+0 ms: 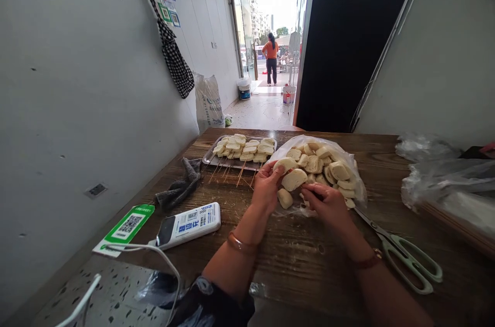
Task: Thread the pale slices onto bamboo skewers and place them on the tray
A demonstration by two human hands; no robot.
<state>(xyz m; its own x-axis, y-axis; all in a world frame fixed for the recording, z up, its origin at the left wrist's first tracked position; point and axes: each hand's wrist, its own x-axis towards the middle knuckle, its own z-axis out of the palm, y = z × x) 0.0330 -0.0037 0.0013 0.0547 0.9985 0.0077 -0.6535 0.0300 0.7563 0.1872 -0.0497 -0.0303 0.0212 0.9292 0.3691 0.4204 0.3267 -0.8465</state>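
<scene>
My left hand (266, 185) is closed around a pale slice of steamed bun (285, 164), thumb on its face. Just below it, a second bun slice (294, 179) sits between my two hands. My right hand (325, 203) is pinched at that slice's right edge; what its fingertips hold is hidden. Behind and beside my hands lies an open clear plastic bag (358, 175) full of loose bun slices (314, 164). A loose bun piece (285, 198) rests under my left hand. On a metal tray (209, 157) lie bun slices on wooden skewers (242, 173), their sticks pointing toward me.
Scissors (406, 257) lie right of my right forearm. To the left are a grey cloth (180, 182), a white power bank (193, 224) with a cable, and a green QR card (129, 226). Plastic bags (448, 182) cover the right side. A person (271, 59) stands outside the doorway.
</scene>
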